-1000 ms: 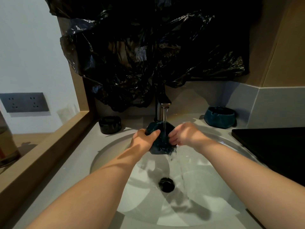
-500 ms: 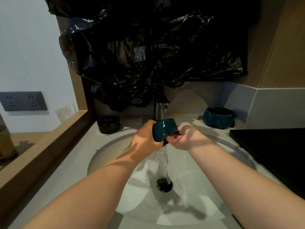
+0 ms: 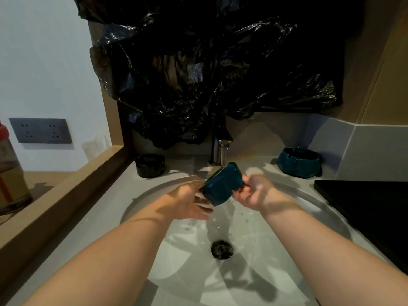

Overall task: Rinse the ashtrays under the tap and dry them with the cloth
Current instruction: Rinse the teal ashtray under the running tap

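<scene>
ashtray (image 3: pixel 221 184): tilted under running tap (image 3: pixel 218 149), above sink (image 3: pixel 293 219) | right hand (image 3: pixel 254 193): fingers pinch its right edge | left hand (image 3: pixel 187 202): fingers straight, touching its lower side | risk: wet surface is slippery, only 1 hand grips; it may fall and chip

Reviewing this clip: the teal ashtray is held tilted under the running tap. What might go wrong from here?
The wet ashtray seems pinched at one edge by the right hand, while the left hand only touches it with straight fingers; it might slip and chip against the sink. Its tilted side also deflects water from the tap, which may splash onto the counter.
</scene>
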Motion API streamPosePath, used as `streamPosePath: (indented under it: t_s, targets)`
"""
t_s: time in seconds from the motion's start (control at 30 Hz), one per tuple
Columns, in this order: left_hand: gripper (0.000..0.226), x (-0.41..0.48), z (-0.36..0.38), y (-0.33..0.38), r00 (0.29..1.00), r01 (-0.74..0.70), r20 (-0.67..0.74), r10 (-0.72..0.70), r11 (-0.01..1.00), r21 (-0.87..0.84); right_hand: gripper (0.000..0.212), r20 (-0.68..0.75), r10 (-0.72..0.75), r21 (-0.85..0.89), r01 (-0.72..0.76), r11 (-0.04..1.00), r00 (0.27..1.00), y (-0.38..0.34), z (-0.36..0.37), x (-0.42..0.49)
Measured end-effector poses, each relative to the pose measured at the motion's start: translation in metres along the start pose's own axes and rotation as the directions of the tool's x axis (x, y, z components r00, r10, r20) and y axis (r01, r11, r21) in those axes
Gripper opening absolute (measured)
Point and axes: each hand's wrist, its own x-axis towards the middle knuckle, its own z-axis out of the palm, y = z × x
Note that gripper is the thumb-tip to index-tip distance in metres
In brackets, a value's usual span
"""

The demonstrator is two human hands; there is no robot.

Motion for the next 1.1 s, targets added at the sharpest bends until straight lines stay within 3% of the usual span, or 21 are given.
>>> streamPosePath:
  t_s: [0.1, 0.23, 0.37, 0.53, 0.63, 0.83, 0.97, 1.1]
  targets:
    - [0.046, 0.004, 0.001, 0.000, 0.991, 0.085, 0.118, -0.064, 0.979, -0.184, 0.027, 0.022, 0.024, -0.025, -0.023, 0.999, 0.999, 0.001, -0.005, 0.005]
    - [0.038, 0.007, 0.008, 0.001, 1.000, -0.028, -0.010, 0.026, 0.959, -0.282, 0.031, 0.049, 0.012, -0.085, -0.008, 0.996, 0.999, -0.002, -0.014, 0.014]
    - [0.034, 0.008, 0.008, 0.001, 0.988, -0.148, -0.060, 0.140, 0.977, -0.153, 0.041, 0.078, -0.032, -0.257, 0.051, 0.965, 0.996, -0.003, -0.019, 0.024]
    - [0.049, 0.009, 0.010, 0.000, 0.963, -0.242, -0.106, 0.246, 0.969, 0.045, 0.050, 0.084, -0.092, -0.578, 0.124, 0.806, 0.992, 0.005, -0.026, 0.040]
    - [0.062, 0.007, 0.008, 0.002, 0.955, -0.251, -0.134, 0.265, 0.961, 0.117, 0.050, 0.154, -0.101, -0.630, 0.176, 0.756, 0.983, 0.009, -0.034, 0.043]
    - [0.066, 0.003, 0.001, 0.002, 0.941, -0.305, -0.080, 0.329, 0.927, 0.218, 0.053, 0.294, -0.163, -0.643, 0.321, 0.695, 0.942, 0.012, -0.035, 0.045]
    - [0.070, 0.002, 0.005, 0.004, 0.912, -0.352, -0.112, 0.395, 0.893, 0.280, 0.059, 0.311, -0.150, -0.597, 0.316, 0.738, 0.938, 0.008, -0.039, 0.048]
    - [0.074, 0.002, 0.010, 0.006, 0.873, -0.378, -0.142, 0.467, 0.830, 0.409, 0.059, 0.320, -0.110, -0.634, 0.299, 0.714, 0.941, 0.003, -0.039, 0.047]
